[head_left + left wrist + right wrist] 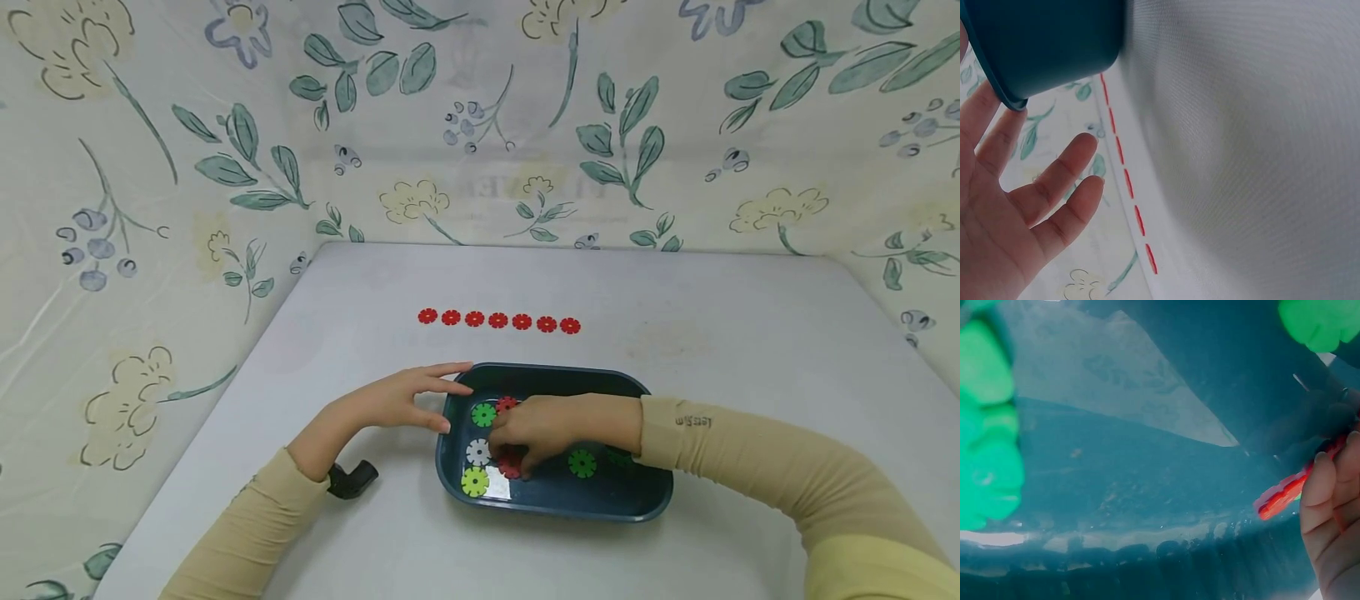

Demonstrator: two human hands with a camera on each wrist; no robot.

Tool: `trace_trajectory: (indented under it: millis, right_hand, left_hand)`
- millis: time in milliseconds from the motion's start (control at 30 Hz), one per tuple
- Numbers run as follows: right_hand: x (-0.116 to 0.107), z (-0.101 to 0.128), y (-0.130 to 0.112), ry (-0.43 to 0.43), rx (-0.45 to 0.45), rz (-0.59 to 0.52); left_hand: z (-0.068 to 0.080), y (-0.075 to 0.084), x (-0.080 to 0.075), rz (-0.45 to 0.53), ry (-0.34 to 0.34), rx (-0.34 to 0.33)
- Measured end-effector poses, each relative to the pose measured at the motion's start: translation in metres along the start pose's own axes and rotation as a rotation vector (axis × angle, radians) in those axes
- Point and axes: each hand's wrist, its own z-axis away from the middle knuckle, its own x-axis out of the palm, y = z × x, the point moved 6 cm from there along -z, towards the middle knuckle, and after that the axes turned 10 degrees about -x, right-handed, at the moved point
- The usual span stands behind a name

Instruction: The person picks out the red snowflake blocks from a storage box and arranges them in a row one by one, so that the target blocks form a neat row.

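My right hand is down in a dark blue tray, with thumb and fingers around a red notched disc. In the right wrist view the red disc stands out tilted beneath the fingers. Near it lie a green disc, a white disc, a yellow-green disc and another red disc, partly hidden. My left hand rests with spread fingers at the tray's left rim; fingertips touch that rim in the left wrist view.
Beyond the tray, several red discs lie in a straight row on the white table. Another green disc sits under the right forearm. A black object is by the left wrist. Flowered cloth hangs behind.
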Motion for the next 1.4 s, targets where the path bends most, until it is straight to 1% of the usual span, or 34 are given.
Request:
trace_trajectory:
  millis: [233,400,533,667,833,900,1033,1267,1400]
  right_hand:
    - [0.000,0.000,-0.002,-0.001,-0.051,0.061]
    - [0.001,0.001,-0.003,-0.011,-0.074,0.069]
    - [0.002,0.001,-0.002,-0.012,-0.077,0.046]
    - [0.002,0.002,-0.001,-0.015,-0.055,-0.027]
    - [0.000,0.005,0.002,-0.025,-0.032,-0.188]
    - [-0.003,0.008,0.002,-0.023,-0.036,-0.240]
    - [-0.015,0.016,0.002,-0.005,-0.032,-0.296]
    - [-0.044,0.033,0.008,0.067,0.037,-0.428]
    - [-0.063,0.047,0.018,0.157,0.087,-0.488]
  left_hand:
    - [0.000,-0.001,0.000,0.005,-0.002,-0.003]
    - [0.000,-0.002,0.000,0.026,-0.013,-0.024]
    - [0.000,-0.003,0.001,0.025,-0.014,-0.028]
    - [0.000,-0.003,0.000,0.019,-0.008,-0.028]
    - [0.000,-0.002,0.000,0.016,-0.003,-0.020]
    - [0.000,-0.001,0.000,0.017,-0.002,-0.015]
    - [-0.001,0.000,0.000,0.020,-0.004,-0.011]
    - [-0.001,0.001,-0.001,0.019,-0.009,-0.020]
    - [-0.001,0.001,-0.001,0.018,-0.013,-0.025]
